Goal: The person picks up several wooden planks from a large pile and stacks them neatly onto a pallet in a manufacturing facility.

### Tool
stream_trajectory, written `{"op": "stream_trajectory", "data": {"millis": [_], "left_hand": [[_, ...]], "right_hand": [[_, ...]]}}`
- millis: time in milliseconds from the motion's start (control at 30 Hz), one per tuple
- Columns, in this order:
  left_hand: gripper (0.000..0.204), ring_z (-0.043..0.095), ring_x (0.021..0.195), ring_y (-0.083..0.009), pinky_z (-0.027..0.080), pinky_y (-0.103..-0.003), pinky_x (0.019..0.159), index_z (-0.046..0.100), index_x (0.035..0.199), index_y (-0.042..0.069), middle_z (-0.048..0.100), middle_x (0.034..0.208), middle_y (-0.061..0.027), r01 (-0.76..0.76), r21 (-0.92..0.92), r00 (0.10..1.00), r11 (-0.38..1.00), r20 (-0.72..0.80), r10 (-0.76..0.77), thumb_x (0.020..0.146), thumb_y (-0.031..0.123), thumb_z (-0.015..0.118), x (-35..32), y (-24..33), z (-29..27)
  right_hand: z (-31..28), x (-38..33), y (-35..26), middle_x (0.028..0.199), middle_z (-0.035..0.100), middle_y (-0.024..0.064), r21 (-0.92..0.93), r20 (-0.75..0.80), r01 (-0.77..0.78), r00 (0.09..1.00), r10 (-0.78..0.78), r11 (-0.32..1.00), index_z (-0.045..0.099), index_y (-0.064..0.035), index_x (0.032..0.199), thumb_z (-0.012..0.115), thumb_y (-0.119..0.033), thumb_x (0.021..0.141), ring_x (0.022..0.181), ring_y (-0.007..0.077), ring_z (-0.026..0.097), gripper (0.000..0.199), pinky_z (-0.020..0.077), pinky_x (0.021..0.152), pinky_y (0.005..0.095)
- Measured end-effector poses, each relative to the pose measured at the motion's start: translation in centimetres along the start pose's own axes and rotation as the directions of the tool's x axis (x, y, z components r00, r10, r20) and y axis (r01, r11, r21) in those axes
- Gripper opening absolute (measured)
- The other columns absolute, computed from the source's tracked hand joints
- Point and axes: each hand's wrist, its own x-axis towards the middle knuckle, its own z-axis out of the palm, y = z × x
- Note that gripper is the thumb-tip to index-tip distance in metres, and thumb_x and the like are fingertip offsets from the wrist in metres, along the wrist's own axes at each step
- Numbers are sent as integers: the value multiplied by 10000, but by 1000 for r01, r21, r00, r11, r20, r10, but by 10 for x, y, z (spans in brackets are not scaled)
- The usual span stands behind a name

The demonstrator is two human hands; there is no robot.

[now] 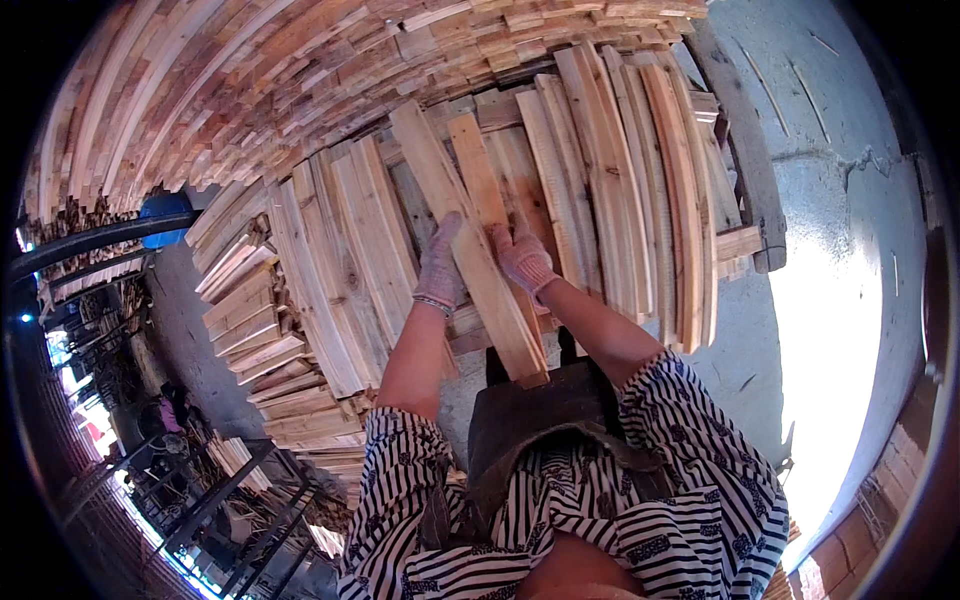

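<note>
A long pale wooden board [463, 225] slants in front of me, its near end close to my dark apron. A narrower, more orange board [480, 175] lies along its right side. My left hand [440, 265], in a pinkish knitted glove, grips the pale board's left edge. My right hand [524, 260], gloved alike, is closed at the orange board's right edge, its fingertips partly hidden. Under and around the hands, loose boards lie side by side: a row on the left [335, 265] and a thicker row on the right [615, 190].
A high stack of wood pieces [330, 70] rises on the far side. Shorter pieces [265, 340] are piled at the left. A dark curved bar [110, 238] passes a blue object [165, 222]. Metal racks [235, 500] stand lower left. Concrete floor [800, 110] lies right, with scattered sticks.
</note>
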Motion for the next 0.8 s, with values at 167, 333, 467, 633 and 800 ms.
{"op": "stream_trajectory", "data": {"millis": [167, 333, 467, 633, 800], "left_hand": [[319, 678, 777, -199, 582, -363, 659, 623, 1161, 110, 668, 957, -53, 9, -14, 995, 1000, 97, -7, 967, 363, 638, 4, 7, -22], [323, 673, 879, -197, 572, -347, 775, 552, 1277, 85, 659, 1016, -64, -10, -302, 988, 953, 142, 55, 1016, 274, 568, 54, -20, -60], [436, 592, 1170, -223, 502, -348, 979, 438, 1427, 52, 613, 1214, -124, -118, -169, 992, 979, 13, 122, 1033, 221, 512, 38, -22, -25], [604, 309, 1467, -274, 311, -434, 1154, 272, 1533, 16, 287, 1581, -207, -555, 554, 786, 621, 104, 610, 1032, 296, 460, 15, -2, -107], [782, 152, 1509, -414, 88, -490, 1224, 170, 1560, -2, 163, 1629, -246, 30, 951, 856, -309, 135, 499, 992, 418, 504, 2, 22, -176]], "right_hand": [[2, 25, 32, 1280, 599, 306, 58, -70, 73, 995, -68, 996, 323, 8, 1513, 522, -471, 977, 1237, 425, 567, 746, 459, 1021, 440], [-39, -1, -19, 1258, 652, 156, 432, -2, 106, 993, -117, 896, 387, 8, 1486, 640, -328, 973, 1136, 199, 620, 664, 488, 952, 319], [20, 7, -16, 1210, 649, 126, 272, 141, 92, 981, -134, 958, 306, 0, 1524, 724, -368, 930, 1152, 190, 607, 815, 483, 955, 308], [29, 12, -10, 1387, 553, 179, 540, 413, -109, 899, -150, 834, 95, 20, 1577, 708, -313, 947, 1273, 202, 541, 940, 439, 1053, 293], [73, 18, 2, 1480, 456, 224, 579, 598, -191, 760, -254, 792, 51, 52, 1574, 714, -381, 928, 1327, 221, 498, 1022, 396, 1102, 304]]}}
